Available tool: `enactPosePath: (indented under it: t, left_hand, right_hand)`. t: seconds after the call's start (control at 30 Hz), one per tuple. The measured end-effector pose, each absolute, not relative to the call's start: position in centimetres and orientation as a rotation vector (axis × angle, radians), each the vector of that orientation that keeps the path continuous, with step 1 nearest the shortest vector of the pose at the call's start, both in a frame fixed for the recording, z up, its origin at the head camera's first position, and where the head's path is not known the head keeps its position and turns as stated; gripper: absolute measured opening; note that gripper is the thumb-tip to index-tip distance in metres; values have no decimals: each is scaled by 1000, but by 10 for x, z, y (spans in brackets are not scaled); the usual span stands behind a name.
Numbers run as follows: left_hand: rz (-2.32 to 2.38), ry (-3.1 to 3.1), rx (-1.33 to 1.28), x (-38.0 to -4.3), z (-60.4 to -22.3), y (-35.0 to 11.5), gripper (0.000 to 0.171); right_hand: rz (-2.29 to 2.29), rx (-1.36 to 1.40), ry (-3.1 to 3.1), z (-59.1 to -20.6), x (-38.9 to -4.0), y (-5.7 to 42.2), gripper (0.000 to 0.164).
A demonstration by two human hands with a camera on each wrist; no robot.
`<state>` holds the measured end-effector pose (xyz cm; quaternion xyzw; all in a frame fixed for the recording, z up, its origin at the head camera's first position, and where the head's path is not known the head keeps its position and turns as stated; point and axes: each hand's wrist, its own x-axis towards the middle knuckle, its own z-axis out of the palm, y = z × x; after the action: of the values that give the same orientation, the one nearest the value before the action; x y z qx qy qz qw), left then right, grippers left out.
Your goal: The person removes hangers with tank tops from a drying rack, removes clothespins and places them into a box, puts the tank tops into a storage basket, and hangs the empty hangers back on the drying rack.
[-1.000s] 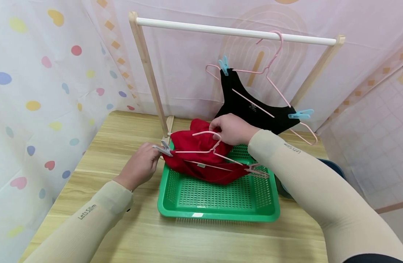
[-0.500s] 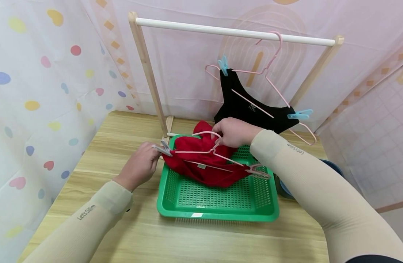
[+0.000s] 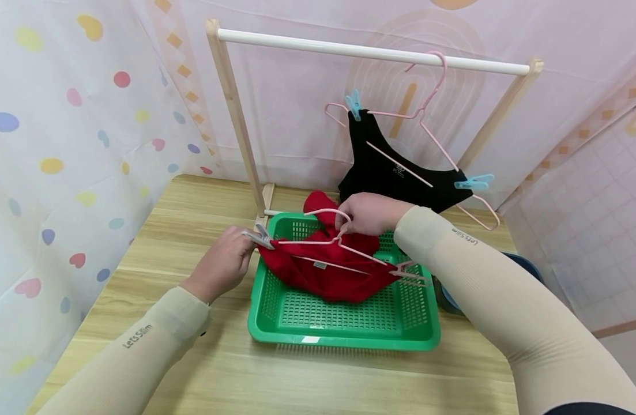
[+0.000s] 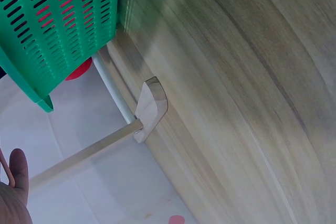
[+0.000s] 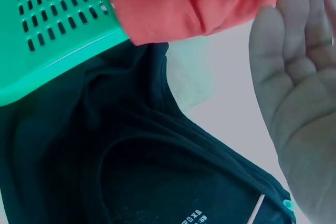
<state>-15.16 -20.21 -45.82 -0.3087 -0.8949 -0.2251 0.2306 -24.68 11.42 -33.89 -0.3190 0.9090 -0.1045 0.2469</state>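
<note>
A pink clothes hanger [image 3: 337, 239] lies tilted over the green basket [image 3: 343, 341], its hook pointing toward the back. A red garment [image 3: 328, 282] is clipped to it, by a grey clothespin [image 3: 260, 236] at the left and a pale pink clothespin [image 3: 410, 274] at the right. My left hand [image 3: 221, 262] grips the hanger's left end beside the grey clothespin; in the left wrist view a bit of pink hanger [image 4: 6, 169] shows by the thumb. My right hand [image 3: 369, 214] pinches the hanger at the base of its hook, fingertips partly hidden.
Behind the basket stands a wooden rack with a white rod [image 3: 318, 45]. On the rod hangs a pink hanger [image 3: 436, 86] bearing a black top [image 3: 401, 178], held by two blue clothespins [image 3: 473, 182]. A dark blue container [image 3: 522, 266] sits partly behind my right arm.
The red garment has dropped forward and lower into the basket, uncovering the basket's back left corner. My right hand has moved slightly down to the hook's base. My left hand stays in place.
</note>
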Motion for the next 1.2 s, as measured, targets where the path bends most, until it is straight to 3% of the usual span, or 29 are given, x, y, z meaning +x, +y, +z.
enactPosePath:
  t: [0.13,0.33,0.5,0.6,0.7,1.2]
  left_hand:
    - [-608,-2460,-840,-152,-459,-203,14]
    - [-606,-2464,-840,-152,-460,-203,18]
    - [-607,-2472,-836,-152,-460,-202,16]
    - [-611,-2474,-831,-152,-459,-201,15]
    - [-615,-2484,-822,-151,-459,-201,15]
    - [-620,-2514,-802,-150,-459,-201,13]
  right_hand:
    - [-328,-849,2570,-344,-253,114,14]
    - [-310,-818,2569,-358,-264,110,52]
    - [-159,-897,2569,-374,-271,106,69]
    - [-117,-979,2552,-378,-274,104,67]
    - [-86,-1020,2539,-378,-275,101,54]
    - [-88,-947,2644,-387,-281,101,21]
